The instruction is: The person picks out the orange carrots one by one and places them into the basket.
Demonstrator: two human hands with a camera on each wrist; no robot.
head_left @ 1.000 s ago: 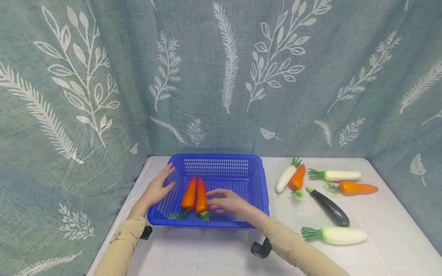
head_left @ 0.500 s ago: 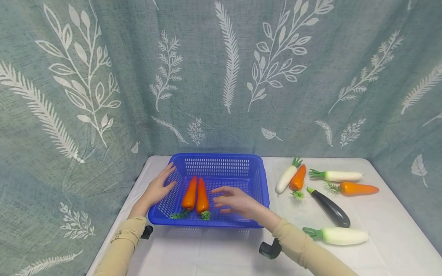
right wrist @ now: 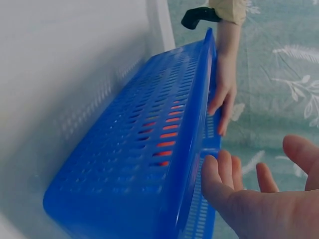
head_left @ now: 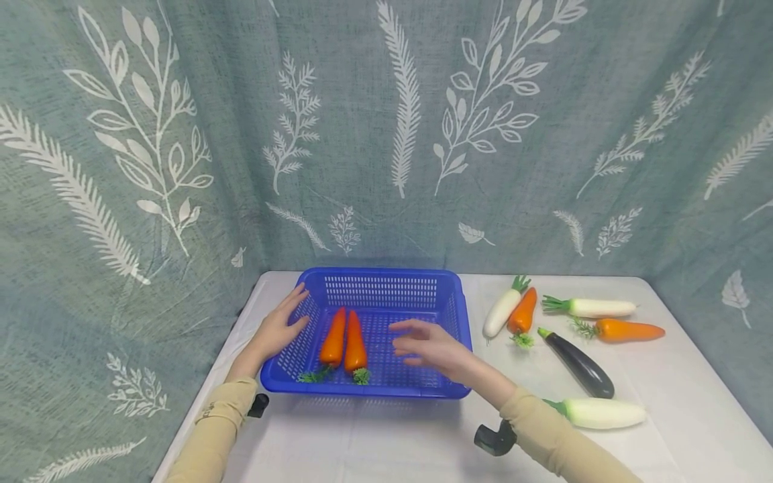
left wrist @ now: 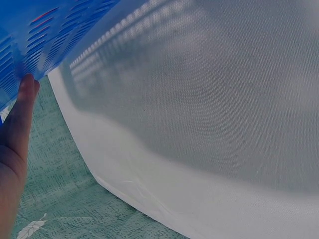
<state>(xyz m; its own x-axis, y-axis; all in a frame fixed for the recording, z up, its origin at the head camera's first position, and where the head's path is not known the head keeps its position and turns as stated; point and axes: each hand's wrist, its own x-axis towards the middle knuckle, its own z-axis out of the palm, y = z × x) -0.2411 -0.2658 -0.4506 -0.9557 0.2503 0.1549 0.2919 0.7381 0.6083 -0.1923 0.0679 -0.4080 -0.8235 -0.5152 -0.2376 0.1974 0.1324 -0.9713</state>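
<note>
A blue plastic basket point(head_left: 368, 391) with slotted walls stands on the white table. Inside, toward its left half, two orange carrots point(head_left: 333, 339) lie side by side, green tops toward the person. My left hand point(head_left: 276, 332) is at the basket's left rim, fingers extended; in the left wrist view a fingertip point(left wrist: 27, 82) meets or nearly meets the slotted wall. Over the right half of the basket hovers my right hand point(head_left: 431, 345), apart from the carrots. Its fingers are loosely bent with nothing between them, as the right wrist view also shows.
Right of the basket lie a white radish point(head_left: 502, 312), a carrot point(head_left: 522, 310), another radish point(head_left: 602, 308), another carrot point(head_left: 628, 330), a dark eggplant point(head_left: 580, 364) and a near radish point(head_left: 606, 413). A patterned green curtain point(head_left: 362, 134) hangs behind the table point(head_left: 362, 443).
My right hand has moved right, away from the carrots. It was beside the right carrot a second ago. The left hand and both carrots have stayed in place.
</note>
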